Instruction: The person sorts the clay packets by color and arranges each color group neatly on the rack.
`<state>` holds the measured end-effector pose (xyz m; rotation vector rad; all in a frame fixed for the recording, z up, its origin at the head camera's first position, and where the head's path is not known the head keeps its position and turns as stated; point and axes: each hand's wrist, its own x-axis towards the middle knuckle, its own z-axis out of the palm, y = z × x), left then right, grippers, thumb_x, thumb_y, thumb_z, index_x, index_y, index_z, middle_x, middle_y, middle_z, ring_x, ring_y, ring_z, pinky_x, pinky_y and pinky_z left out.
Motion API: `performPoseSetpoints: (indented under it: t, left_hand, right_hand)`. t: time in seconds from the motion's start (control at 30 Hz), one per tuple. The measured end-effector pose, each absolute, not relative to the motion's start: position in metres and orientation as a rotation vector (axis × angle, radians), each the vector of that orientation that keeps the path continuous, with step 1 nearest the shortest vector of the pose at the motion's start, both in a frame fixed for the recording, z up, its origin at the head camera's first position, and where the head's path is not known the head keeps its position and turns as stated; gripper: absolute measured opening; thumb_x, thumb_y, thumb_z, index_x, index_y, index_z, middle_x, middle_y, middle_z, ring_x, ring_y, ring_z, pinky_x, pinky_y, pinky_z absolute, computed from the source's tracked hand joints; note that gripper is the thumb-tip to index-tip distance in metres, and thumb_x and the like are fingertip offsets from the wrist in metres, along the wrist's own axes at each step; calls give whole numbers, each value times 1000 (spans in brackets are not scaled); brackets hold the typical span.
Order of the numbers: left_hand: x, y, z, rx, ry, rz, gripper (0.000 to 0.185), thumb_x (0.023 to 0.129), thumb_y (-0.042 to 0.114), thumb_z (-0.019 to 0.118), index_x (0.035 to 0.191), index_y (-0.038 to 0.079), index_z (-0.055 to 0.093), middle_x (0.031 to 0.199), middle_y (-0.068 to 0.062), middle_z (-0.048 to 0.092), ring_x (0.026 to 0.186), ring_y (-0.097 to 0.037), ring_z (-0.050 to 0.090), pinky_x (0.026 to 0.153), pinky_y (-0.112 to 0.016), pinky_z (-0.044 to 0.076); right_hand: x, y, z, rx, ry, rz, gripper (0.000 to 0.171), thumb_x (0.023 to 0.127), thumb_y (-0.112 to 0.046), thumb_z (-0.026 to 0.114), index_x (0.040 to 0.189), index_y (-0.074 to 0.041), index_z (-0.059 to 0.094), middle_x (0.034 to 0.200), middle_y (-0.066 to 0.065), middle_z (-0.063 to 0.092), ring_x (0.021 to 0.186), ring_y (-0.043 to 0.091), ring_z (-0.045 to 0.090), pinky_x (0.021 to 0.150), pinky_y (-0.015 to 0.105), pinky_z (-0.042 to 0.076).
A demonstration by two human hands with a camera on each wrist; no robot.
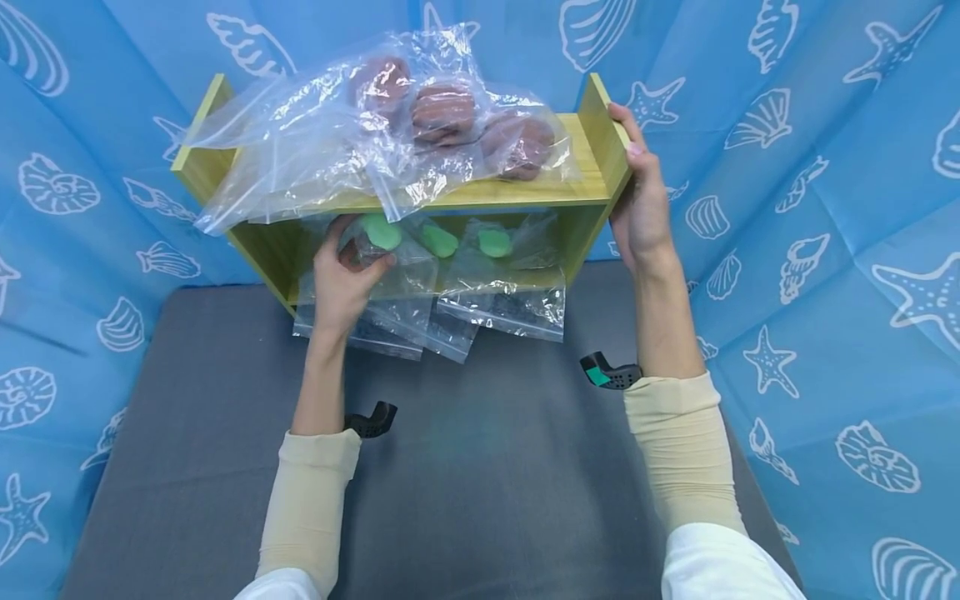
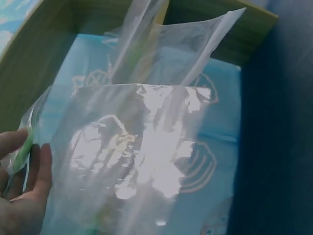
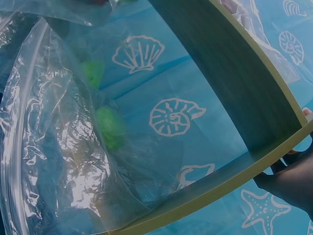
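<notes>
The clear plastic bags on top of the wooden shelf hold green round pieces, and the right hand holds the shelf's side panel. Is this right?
Not quite: the clear plastic bags on top of the wooden shelf hold brown round pieces, as the head view shows. The right hand does hold the side panel.

A shelf unit (image 1: 592, 179) stands at the worktop's (image 1: 480, 483) far edge. Three bags (image 1: 390, 125) lie on top; three more bags (image 1: 480, 275) sit inside, overhanging its front.
</notes>
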<state>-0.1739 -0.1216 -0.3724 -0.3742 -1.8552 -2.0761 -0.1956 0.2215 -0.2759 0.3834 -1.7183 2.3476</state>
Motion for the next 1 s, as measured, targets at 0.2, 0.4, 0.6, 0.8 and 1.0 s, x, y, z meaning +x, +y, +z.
performPoseSetpoints:
  t: [0.2,0.4,0.6,0.8,1.0]
  left_hand:
    - [-185,-118,-382,-266,-1911,-2076,70,74,-14,77,137,-3,47,131,-9,47,106,-26,61,86,-30,55]
    - [-196,-112,-383,-173,-2047,-2037,60,77,-9,77,132,0,53,125,-15,55,104,-27,65,88,-31,55]
    - [-206,-110,-381,-150,-2079,-1995,60,78,-9,77,132,-2,54,130,-17,58,110,-32,62,91,-33,53]
    - [-208,-111,-383,-99,-2142,-2017,53,80,-9,76,128,-5,56,126,-20,59,106,-34,65,86,-31,56]
    - [-209,-108,-383,-87,-2370,-1666,41,84,-1,71,124,0,63,114,-19,68,104,-30,68,83,-33,57]
  right_hand:
    - [-194,219,-274,384,-1724,2341,52,94,-29,35,144,-23,48,139,15,42,112,25,45,91,37,39]
    - [-195,220,-274,393,-1715,2334,52,94,-28,35,145,-22,48,140,15,42,114,26,45,93,37,38]
    - [-196,221,-275,392,-1737,2321,52,95,-30,35,145,-24,47,141,14,41,115,26,45,94,38,38]
    - [-196,221,-276,388,-1740,2316,52,94,-30,36,145,-25,47,143,15,40,117,27,45,95,39,38]
    - [-195,221,-277,374,-1740,2316,52,95,-30,35,146,-25,47,144,14,39,118,26,44,96,38,37]
